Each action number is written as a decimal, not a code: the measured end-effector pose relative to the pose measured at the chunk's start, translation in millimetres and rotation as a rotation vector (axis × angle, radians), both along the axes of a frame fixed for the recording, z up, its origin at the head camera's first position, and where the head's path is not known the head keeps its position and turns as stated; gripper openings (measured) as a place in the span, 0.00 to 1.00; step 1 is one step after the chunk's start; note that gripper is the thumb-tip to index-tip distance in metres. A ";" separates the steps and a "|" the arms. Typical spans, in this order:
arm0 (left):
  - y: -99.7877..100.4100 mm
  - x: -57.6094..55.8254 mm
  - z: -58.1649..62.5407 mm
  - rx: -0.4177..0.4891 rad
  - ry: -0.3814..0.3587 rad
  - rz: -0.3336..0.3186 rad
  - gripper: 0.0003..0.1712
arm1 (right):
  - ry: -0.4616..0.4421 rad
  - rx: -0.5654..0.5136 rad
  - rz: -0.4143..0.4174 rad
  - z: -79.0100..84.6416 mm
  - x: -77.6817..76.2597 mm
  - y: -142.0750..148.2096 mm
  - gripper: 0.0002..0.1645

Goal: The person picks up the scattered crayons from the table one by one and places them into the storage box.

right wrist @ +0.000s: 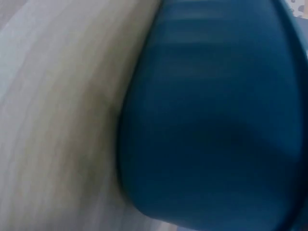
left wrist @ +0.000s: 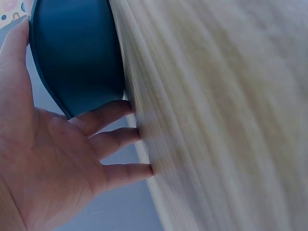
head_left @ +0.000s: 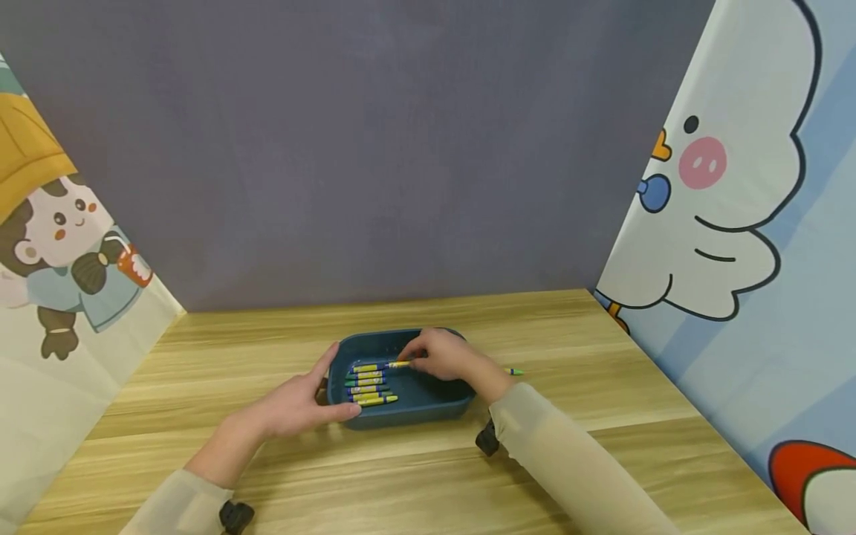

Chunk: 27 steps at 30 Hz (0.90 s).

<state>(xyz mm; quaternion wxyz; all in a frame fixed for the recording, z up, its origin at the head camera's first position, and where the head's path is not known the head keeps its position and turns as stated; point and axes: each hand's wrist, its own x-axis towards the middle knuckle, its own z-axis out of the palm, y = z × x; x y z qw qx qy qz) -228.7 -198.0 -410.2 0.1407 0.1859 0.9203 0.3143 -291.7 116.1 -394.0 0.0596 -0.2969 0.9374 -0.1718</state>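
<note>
A dark blue tray (head_left: 420,417) with a raised rim sits on the table. Several crayons (head_left: 366,383) lie side by side in its left part, mostly in yellow wrappers, some with green tips. My left hand (head_left: 294,405) spans the tray's left end, thumb on the front rim and fingers fairly straight. In the left wrist view, fingertips (left wrist: 127,171) touch the tabletop beside the blue wall. Over the tray's back part, my right hand (head_left: 441,355) pinches a yellow crayon (head_left: 399,364), its far end hidden by the fingers. The right wrist view shows only tray wall and table, blurred.
The green tip of another crayon (head_left: 515,371) shows on the table just beyond my right wrist. A wood-grain tabletop (head_left: 374,483) extends around the tray. A grey panel (head_left: 374,148) stands behind, with cartoon-printed walls (head_left: 722,245) at both sides.
</note>
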 end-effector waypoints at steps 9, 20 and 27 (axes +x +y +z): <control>1.7 0.0 0.3 -0.004 0.018 0.006 0.75 | 0.046 0.134 -0.074 -10.4 0.3 -6.2 0.14; 1.5 0.6 0.5 -0.001 0.014 0.003 0.75 | 0.072 0.132 -0.074 -14.9 0.3 -8.9 0.15; 2.8 0.9 -0.1 -0.002 0.013 0.002 0.75 | 0.074 0.112 -0.074 -15.7 -0.1 -7.3 0.15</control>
